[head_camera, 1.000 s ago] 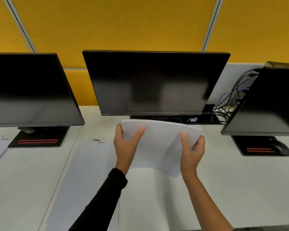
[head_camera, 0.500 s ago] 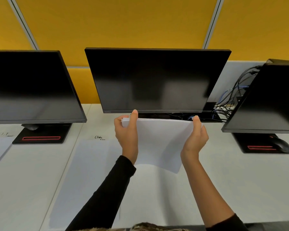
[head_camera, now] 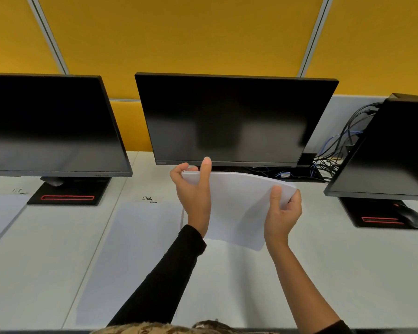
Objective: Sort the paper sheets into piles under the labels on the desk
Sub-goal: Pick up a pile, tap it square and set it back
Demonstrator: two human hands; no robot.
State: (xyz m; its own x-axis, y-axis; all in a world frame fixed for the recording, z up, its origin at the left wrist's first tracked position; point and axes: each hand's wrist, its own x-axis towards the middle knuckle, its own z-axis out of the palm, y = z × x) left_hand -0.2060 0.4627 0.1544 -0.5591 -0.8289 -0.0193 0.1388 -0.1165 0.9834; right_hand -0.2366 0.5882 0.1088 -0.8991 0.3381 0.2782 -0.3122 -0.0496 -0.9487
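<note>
White paper sheets (head_camera: 237, 208) pinched at far corners by left hand (head_camera: 193, 198) and right hand (head_camera: 281, 215). Slide one sheet free, check heading, lay squarely below matching mark, perhaps Clinic label (head_camera: 147, 198).

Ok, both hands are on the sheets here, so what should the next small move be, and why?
Probably peel the front sheet free with the left hand. It and the right hand both grip the stack of sheets above the desk, with the left thumb raised at the top edge. The text is unreadable, so whether the sheet goes under the Clinic label or the I.T label cannot be told.
</note>
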